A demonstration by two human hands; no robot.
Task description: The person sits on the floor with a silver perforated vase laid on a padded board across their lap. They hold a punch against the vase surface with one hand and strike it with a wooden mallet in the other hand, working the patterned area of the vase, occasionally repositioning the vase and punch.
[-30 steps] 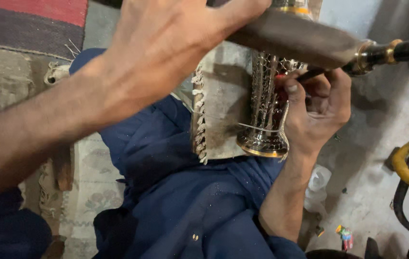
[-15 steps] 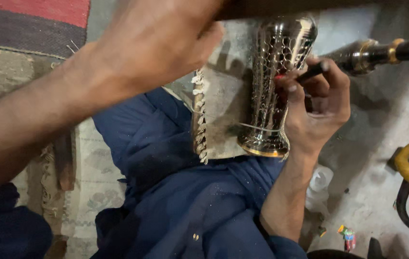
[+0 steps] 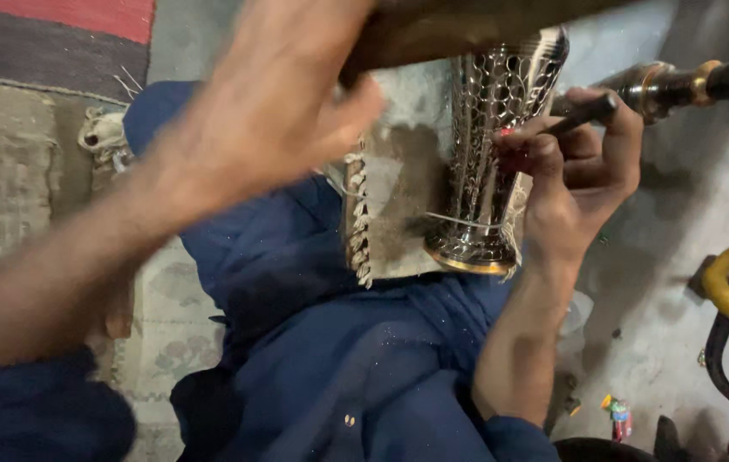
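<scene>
A shiny metal vase (image 3: 492,94) with a pierced, engraved pattern lies on a fringed cloth pad (image 3: 390,214) on my lap, its brass-rimmed base toward me. My right hand (image 3: 582,171) grips a thin dark punch (image 3: 585,114) with its tip on the vase wall. My left hand (image 3: 279,111), blurred by motion, is closed on a dark wooden mallet (image 3: 467,26) held above the vase's upper end. A thin wire (image 3: 458,220) crosses the vase near its base.
A dark metal rod with a brass ring (image 3: 681,85) points in from the upper right. A yellow and black hose (image 3: 728,291) curls at the right edge. A worn rug (image 3: 5,171) lies left; small litter (image 3: 616,415) dots the concrete floor.
The mallet in my left hand has swung up off the punch, uncovering the vase's upper part. My right hand still keeps the punch on the vase.
</scene>
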